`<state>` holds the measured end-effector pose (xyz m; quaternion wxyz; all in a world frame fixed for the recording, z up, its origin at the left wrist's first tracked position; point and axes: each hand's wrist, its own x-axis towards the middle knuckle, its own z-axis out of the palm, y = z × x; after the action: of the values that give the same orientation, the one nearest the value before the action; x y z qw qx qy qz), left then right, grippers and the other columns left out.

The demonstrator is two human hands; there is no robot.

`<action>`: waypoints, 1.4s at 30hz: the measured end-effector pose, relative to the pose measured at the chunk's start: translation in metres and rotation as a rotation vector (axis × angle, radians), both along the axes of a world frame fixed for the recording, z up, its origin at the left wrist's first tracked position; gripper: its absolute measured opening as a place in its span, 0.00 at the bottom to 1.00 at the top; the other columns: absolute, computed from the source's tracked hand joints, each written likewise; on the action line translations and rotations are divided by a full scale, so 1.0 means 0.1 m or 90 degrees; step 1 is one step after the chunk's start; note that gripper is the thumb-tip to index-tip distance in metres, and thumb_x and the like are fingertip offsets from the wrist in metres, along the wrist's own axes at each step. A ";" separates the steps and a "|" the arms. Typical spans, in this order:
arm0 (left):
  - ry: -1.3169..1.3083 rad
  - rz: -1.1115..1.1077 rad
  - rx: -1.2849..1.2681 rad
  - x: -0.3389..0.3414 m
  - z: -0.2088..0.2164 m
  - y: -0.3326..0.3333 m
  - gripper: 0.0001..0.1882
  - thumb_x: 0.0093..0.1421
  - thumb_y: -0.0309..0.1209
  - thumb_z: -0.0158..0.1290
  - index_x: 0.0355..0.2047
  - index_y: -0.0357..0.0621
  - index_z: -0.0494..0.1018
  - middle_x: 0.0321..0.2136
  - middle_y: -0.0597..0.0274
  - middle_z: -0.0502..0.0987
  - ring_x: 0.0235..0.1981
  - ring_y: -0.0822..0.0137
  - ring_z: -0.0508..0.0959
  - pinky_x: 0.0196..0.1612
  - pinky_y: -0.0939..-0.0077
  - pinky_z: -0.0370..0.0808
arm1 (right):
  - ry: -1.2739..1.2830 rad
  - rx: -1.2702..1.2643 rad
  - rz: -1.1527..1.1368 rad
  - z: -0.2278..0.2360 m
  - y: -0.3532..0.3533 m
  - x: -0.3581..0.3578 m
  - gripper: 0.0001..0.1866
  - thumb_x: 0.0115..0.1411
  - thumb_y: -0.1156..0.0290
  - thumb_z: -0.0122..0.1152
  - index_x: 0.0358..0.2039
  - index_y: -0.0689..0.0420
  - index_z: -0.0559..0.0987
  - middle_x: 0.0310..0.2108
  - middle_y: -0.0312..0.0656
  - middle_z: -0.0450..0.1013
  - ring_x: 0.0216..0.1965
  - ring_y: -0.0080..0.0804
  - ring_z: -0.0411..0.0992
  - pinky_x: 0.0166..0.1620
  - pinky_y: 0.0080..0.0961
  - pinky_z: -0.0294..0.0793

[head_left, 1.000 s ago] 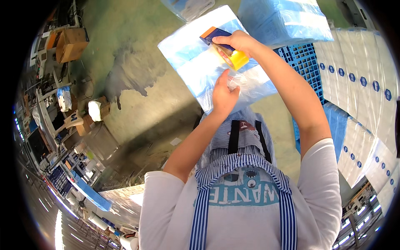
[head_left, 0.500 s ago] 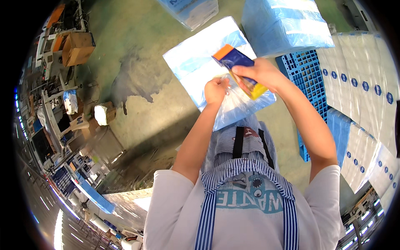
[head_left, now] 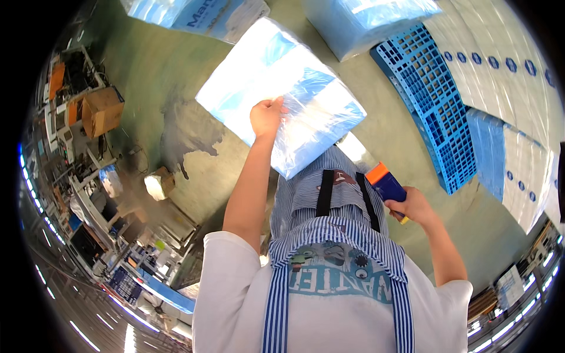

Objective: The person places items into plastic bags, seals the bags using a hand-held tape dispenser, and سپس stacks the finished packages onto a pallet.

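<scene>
A square pack wrapped in clear plastic (head_left: 321,97), white with light blue patches, lies in front of me, turned at an angle. On its near part my left hand (head_left: 268,117) is closed, thumb and fingers pinching the plastic film. Off to the right, beside my striped apron (head_left: 347,200), my right hand (head_left: 413,207) grips a tape dispenser (head_left: 385,183) with a dark blue body, an orange end and a bit of yellow at the bottom. The dispenser is apart from the pack.
Two blue wrapped bundles, one at the far left (head_left: 203,17) and one far right (head_left: 359,23), stand beyond the pack. A blue plastic pallet (head_left: 426,106) lies right, beside stacked white wrapped packs (head_left: 494,88). Left are a cardboard box (head_left: 103,112) and machinery.
My right hand has swung away from the pack, back toward me and right, carrying the tape dispenser. My left hand remains on the film. The view has shifted.
</scene>
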<state>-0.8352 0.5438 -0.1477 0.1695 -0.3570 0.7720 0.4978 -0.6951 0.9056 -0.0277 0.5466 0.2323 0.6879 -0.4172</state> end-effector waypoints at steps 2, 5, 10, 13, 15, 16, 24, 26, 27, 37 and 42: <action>-0.013 -0.007 -0.014 -0.04 0.04 0.05 0.15 0.58 0.35 0.55 0.21 0.35 0.76 0.19 0.61 0.80 0.13 0.74 0.74 0.19 0.79 0.69 | 0.026 0.055 0.072 -0.32 -0.03 0.04 0.20 0.48 0.57 0.67 0.21 0.64 0.76 0.17 0.43 0.74 0.18 0.30 0.73 0.27 0.27 0.72; -0.041 -0.077 -0.077 -0.03 0.09 0.03 0.15 0.58 0.36 0.56 0.22 0.36 0.76 0.19 0.61 0.79 0.14 0.70 0.74 0.21 0.75 0.71 | 0.123 0.122 0.171 -0.92 -0.12 0.03 0.26 0.46 0.49 0.67 0.21 0.65 0.78 0.21 0.50 0.75 0.24 0.42 0.75 0.32 0.33 0.74; 0.298 -0.480 -0.578 0.13 0.46 0.30 0.15 0.54 0.34 0.57 0.39 0.39 0.75 0.32 0.55 0.77 0.36 0.54 0.76 0.40 0.60 0.71 | 0.123 0.154 0.168 -1.27 -0.25 -0.10 0.29 0.42 0.46 0.68 0.25 0.66 0.79 0.25 0.55 0.75 0.30 0.48 0.76 0.36 0.38 0.74; 0.478 -0.827 -0.407 0.41 0.39 0.75 0.13 0.54 0.27 0.52 0.41 0.37 0.74 0.42 0.53 0.75 0.43 0.52 0.74 0.46 0.58 0.70 | 0.076 0.127 0.172 -1.34 -0.30 -0.19 0.30 0.44 0.46 0.66 0.30 0.64 0.80 0.33 0.52 0.77 0.37 0.46 0.76 0.41 0.36 0.74; 0.587 -1.011 -0.229 0.72 0.34 1.09 0.19 0.55 0.26 0.44 0.47 0.36 0.72 0.51 0.52 0.72 0.54 0.55 0.71 0.57 0.61 0.65 | 0.056 0.107 0.149 -1.32 -0.35 -0.29 0.30 0.43 0.45 0.66 0.31 0.64 0.80 0.33 0.52 0.77 0.37 0.45 0.76 0.41 0.35 0.74; 0.537 -1.158 -0.278 0.83 0.21 1.23 0.23 0.55 0.28 0.44 0.51 0.31 0.68 0.55 0.49 0.68 0.59 0.56 0.66 0.61 0.62 0.60 | 0.043 0.099 0.134 -1.33 -0.35 -0.30 0.31 0.43 0.45 0.66 0.32 0.64 0.81 0.33 0.52 0.77 0.37 0.45 0.76 0.41 0.35 0.75; 0.308 -1.782 -0.937 0.71 -0.28 1.56 0.25 0.62 0.37 0.38 0.55 0.39 0.68 0.58 0.50 0.65 0.64 0.44 0.56 0.66 0.44 0.33 | 0.076 0.186 -0.057 -2.01 -0.07 0.73 0.33 0.43 0.42 0.64 0.26 0.67 0.80 0.26 0.55 0.77 0.30 0.46 0.77 0.37 0.36 0.75; 0.128 -1.807 -0.855 0.76 -0.50 1.64 0.23 0.62 0.38 0.38 0.54 0.42 0.70 0.56 0.53 0.69 0.61 0.51 0.61 0.65 0.43 0.38 | 0.023 0.192 -0.095 -1.85 0.16 0.95 0.38 0.43 0.38 0.62 0.29 0.70 0.79 0.23 0.55 0.76 0.28 0.47 0.77 0.34 0.36 0.75; -0.005 -1.804 -0.728 0.75 -0.50 1.74 0.22 0.62 0.38 0.39 0.53 0.43 0.71 0.55 0.54 0.70 0.59 0.52 0.64 0.65 0.45 0.42 | 0.013 0.184 -0.175 -1.84 0.24 1.10 0.36 0.45 0.42 0.65 0.34 0.69 0.78 0.20 0.53 0.75 0.26 0.46 0.77 0.32 0.35 0.75; 0.016 -0.702 0.230 0.40 0.17 1.65 0.14 0.60 0.29 0.48 0.45 0.39 0.74 0.44 0.59 0.77 0.48 0.61 0.74 0.53 0.68 0.68 | 0.375 0.107 -0.053 -0.38 0.07 0.56 0.36 0.43 0.49 0.71 0.44 0.64 0.71 0.28 0.52 0.74 0.31 0.50 0.74 0.37 0.37 0.73; -0.235 -0.587 0.455 -0.06 0.55 1.01 0.16 0.63 0.37 0.49 0.44 0.41 0.76 0.42 0.63 0.77 0.44 0.72 0.73 0.51 0.74 0.68 | 0.491 0.000 -0.019 -0.25 -0.37 0.12 0.38 0.41 0.49 0.73 0.45 0.63 0.70 0.28 0.53 0.74 0.32 0.53 0.73 0.38 0.37 0.73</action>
<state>-0.8407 0.6449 -0.0929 0.6079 0.0123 0.5901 0.5311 -0.6833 0.8685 -0.0527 0.2420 0.0681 0.8394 -0.4818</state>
